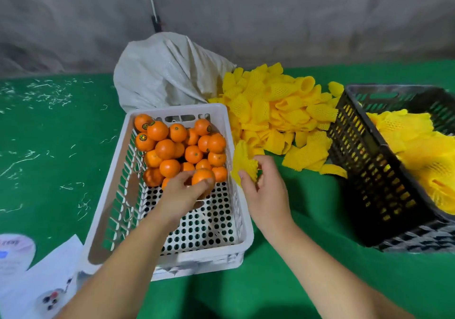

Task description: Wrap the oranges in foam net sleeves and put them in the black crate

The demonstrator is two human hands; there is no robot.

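Note:
A white perforated crate (229,242) in the middle holds several loose oranges (165,148) piled at its far end. My left hand (183,193) reaches into it and grips one orange (201,177) at the near edge of the pile. Just right of the white crate, my right hand (264,187) pinches a yellow foam net sleeve (243,162). A heap of yellow sleeves (278,111) lies on the green surface beyond it. The black crate (364,163) stands at the right with several sleeve-wrapped oranges (423,153) inside.
A grey-white woven sack (167,72) slumps behind the white crate. White papers and a round disc (14,249) lie at the near left corner. Pale scraps are scattered over the green cloth (49,151) at the left. A grey wall closes the back.

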